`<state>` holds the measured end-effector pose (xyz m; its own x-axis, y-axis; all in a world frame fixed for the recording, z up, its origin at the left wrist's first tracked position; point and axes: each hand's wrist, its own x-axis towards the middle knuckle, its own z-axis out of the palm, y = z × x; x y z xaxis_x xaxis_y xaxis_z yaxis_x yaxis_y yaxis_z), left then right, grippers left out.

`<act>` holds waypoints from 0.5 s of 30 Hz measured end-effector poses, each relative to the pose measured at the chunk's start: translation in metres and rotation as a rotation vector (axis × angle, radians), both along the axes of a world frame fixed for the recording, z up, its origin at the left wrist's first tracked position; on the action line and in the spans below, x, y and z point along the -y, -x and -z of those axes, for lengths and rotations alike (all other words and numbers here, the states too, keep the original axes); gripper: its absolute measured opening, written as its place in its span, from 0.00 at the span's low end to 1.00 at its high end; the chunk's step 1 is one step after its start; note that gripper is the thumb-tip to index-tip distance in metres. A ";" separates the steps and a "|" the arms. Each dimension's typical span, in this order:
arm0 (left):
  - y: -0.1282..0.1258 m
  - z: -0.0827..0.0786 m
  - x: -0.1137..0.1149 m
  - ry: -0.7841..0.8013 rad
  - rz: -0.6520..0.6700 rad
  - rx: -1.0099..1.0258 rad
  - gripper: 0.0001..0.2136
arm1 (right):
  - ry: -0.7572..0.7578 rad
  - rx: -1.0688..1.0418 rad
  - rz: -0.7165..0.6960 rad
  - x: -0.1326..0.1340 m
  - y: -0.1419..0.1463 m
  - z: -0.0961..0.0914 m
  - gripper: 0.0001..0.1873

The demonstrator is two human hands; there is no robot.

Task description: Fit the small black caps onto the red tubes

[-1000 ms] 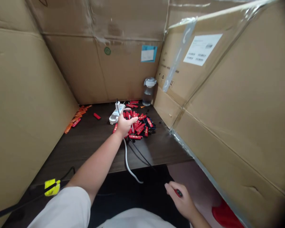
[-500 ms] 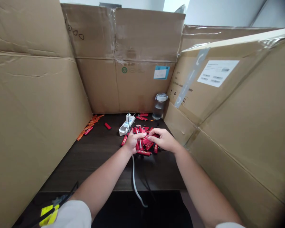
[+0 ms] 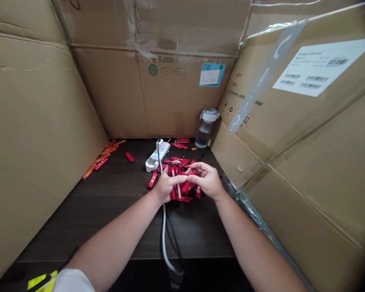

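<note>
My left hand [image 3: 166, 184] is closed around a bundle of slim red pieces with black ends [image 3: 177, 190], its thumb lying across them; one shows a pale lengthwise stripe. Close on the right, my right hand [image 3: 207, 181] pinches a single red piece with a black end [image 3: 190, 181] between thumb and fingers. The fingertips of both hands nearly meet. Beneath and around them lies a loose pile of similar red pieces [image 3: 152, 179], partly hidden by the hands. Their exact kind is too small to tell.
A white power strip [image 3: 158, 156] with a cable [image 3: 163, 231] stands behind my left hand. A water bottle [image 3: 205, 129] is at the back right. Orange strips [image 3: 101, 156] lie along the left. Cardboard walls [image 3: 173, 105] enclose the dark table [image 3: 109, 211].
My view has tilted down and come closer. The right hand, earlier pinching at the bundle's edge, now shows a red piece held between its fingers. The left hand keeps its bundle.
</note>
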<state>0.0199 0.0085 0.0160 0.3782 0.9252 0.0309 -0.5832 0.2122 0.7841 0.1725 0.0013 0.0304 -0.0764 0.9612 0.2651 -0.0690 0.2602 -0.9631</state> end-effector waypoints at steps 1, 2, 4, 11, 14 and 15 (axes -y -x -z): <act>0.000 0.000 0.000 -0.006 0.022 0.018 0.19 | -0.008 -0.008 -0.004 0.000 0.001 0.001 0.22; 0.000 0.000 0.000 -0.012 0.032 0.029 0.19 | -0.013 -0.011 -0.008 0.001 0.001 0.002 0.21; 0.000 -0.001 0.000 -0.024 0.018 0.030 0.23 | -0.014 -0.016 -0.014 0.001 0.003 0.004 0.21; 0.001 -0.001 0.000 -0.138 -0.131 -0.115 0.28 | 0.015 0.010 -0.009 -0.001 0.002 0.008 0.18; 0.001 -0.002 0.002 -0.312 -0.292 -0.254 0.26 | 0.059 0.003 -0.013 -0.003 0.001 0.008 0.18; 0.001 -0.002 0.003 -0.367 -0.338 -0.299 0.25 | 0.068 -0.005 0.007 -0.003 0.001 0.008 0.18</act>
